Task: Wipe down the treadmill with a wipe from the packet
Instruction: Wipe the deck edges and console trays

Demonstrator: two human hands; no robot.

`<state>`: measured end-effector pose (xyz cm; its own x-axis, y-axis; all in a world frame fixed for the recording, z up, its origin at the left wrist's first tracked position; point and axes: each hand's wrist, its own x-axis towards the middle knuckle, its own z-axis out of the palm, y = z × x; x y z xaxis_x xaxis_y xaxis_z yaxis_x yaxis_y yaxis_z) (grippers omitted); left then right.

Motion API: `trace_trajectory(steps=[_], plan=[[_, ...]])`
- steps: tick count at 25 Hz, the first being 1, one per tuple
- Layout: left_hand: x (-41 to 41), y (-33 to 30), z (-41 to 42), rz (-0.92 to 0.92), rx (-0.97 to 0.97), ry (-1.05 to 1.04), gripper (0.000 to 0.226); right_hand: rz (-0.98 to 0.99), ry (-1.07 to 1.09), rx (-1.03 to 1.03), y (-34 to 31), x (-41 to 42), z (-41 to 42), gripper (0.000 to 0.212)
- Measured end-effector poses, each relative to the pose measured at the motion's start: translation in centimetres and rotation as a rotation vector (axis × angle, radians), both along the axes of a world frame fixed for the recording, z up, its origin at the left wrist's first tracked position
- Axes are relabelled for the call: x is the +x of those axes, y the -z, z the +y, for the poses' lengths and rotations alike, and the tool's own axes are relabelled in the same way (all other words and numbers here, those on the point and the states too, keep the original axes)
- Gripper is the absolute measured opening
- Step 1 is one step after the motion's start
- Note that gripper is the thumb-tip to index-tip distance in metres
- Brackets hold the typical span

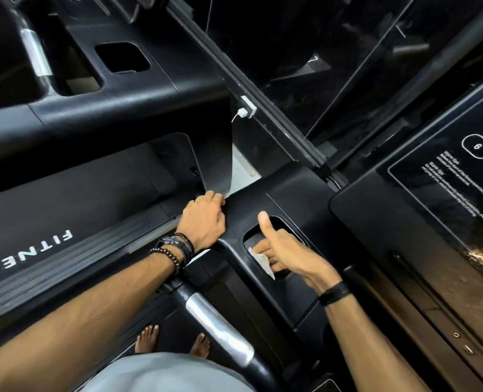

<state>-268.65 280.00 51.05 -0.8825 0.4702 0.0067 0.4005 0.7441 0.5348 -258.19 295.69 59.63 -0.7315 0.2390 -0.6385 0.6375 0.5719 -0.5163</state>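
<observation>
- Matte black plastic treadmill [296, 193], rounded cup recess [277, 224].
- Right hand [285, 250] presses a crumpled white wipe [264, 263] inside, thumb up.
- Left hand [203, 220] curls over the console edge.

wipe [263, 261] in cup holder [274, 222], right of handlebar [217, 329]

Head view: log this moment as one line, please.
step: wiping cup-holder recess | right hand: holds wipe in recess | left hand: grips console edge | packet: not in view
</observation>
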Motion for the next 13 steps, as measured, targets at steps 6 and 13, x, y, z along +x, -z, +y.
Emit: trace_trajectory(steps=[6, 13], plan=[[0.2, -0.2, 0.1, 0.002, 0.003, 0.009, 0.028, 0.016, -0.135, 0.068, 0.0, 0.8, -0.1, 0.102], [0.3, 0.0, 0.0, -0.001, 0.003, 0.006, 0.028, -0.031, -0.241, 0.199, 0.2, 1.0, -0.1, 0.085]])
